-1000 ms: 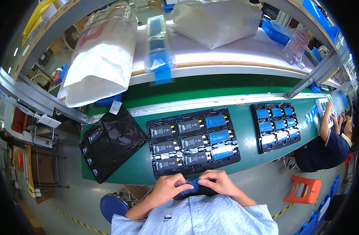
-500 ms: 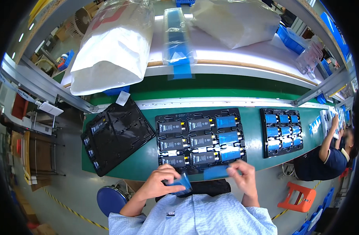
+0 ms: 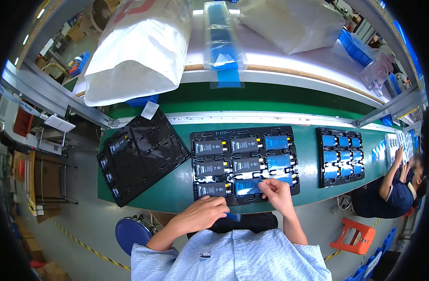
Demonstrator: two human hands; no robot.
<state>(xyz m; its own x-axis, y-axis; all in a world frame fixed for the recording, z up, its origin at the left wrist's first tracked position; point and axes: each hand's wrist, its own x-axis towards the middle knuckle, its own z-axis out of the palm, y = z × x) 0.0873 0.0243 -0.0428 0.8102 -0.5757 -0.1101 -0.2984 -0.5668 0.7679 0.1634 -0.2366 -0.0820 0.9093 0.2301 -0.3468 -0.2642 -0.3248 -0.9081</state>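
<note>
Obscuring part of a battery (image 3: 286, 177): right hand (image 3: 277, 193)

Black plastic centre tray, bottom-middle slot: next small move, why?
Probably press the translucent blue film flat with the right hand: the hand is at the film's right end, and the film covers the bottom-middle slot of the black plastic tray.
</note>
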